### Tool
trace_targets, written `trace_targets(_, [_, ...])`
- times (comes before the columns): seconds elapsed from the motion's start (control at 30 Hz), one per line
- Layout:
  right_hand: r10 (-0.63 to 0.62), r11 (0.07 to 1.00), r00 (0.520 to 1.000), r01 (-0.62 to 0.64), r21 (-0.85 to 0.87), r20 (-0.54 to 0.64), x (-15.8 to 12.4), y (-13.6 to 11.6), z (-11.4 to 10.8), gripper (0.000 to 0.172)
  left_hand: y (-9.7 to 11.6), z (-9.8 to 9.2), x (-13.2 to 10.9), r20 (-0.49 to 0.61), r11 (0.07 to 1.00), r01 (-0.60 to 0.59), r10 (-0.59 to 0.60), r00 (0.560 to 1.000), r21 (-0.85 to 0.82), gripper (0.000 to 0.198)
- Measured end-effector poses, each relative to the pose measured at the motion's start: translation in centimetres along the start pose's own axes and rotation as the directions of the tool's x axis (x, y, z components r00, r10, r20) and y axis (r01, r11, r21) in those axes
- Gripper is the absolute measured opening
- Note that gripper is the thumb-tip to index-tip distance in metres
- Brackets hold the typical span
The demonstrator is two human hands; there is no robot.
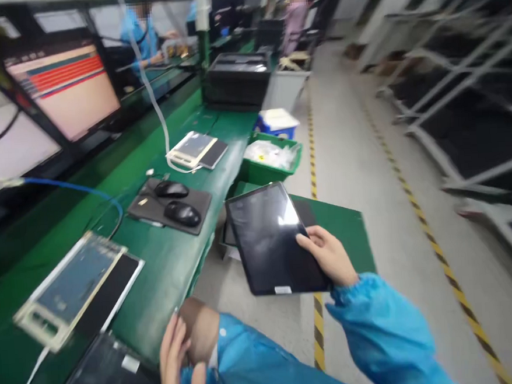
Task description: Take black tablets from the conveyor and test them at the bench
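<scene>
Fingers of your right hand (328, 257) clamp the dark tablet (272, 237) right of the green bench (169, 268); your left hand (178, 361) hovers near, fingers apart, empty.

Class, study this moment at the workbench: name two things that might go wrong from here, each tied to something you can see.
1. The right hand pinches the dark glossy tablet by one edge only, out over the grey floor; it may slip and drop.
2. The left hand hangs open near the green bench's edge, giving the tablet no support if it tilts.
</scene>
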State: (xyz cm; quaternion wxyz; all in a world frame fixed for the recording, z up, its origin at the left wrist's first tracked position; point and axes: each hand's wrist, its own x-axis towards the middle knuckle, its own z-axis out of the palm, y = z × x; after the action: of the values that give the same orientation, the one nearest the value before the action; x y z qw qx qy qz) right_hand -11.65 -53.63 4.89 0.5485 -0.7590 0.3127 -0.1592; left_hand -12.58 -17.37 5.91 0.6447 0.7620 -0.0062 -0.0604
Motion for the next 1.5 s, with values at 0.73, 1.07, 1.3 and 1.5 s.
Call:
trace_targets(0.73, [-0.435,0.836,0.556,-0.042,0.547,0.708,-12.5,-11.9,23.3,0.060,2.3,-7.9,-3.6,-0.036,0.280,0.119,-0.494,0.869,-0.952,0.050])
trace_targets(1.07, [-0.432,0.806,0.519,-0.145,0.574,0.737,-13.4,-12.8,23.4,0.055,1.3,-8.8,-5.0,-0.094,0.329,0.058,-0.427,0.899,-0.942,0.037])
trace_targets(1.3, [-0.423,0.795,0.524,-0.177,0.580,0.739,-13.7,-12.1,23.8,0.053,0.7,-9.2,-4.9,-0.138,0.409,0.039,-0.394,0.909,-0.912,0.036])
trace_targets(1.5, [-0.370,0.861,0.582,-0.079,0.503,0.724,-13.6,-11.8,23.6,0.061,1.2,-9.6,-4.1,0.029,0.165,0.142,-0.545,0.838,-0.976,0.038])
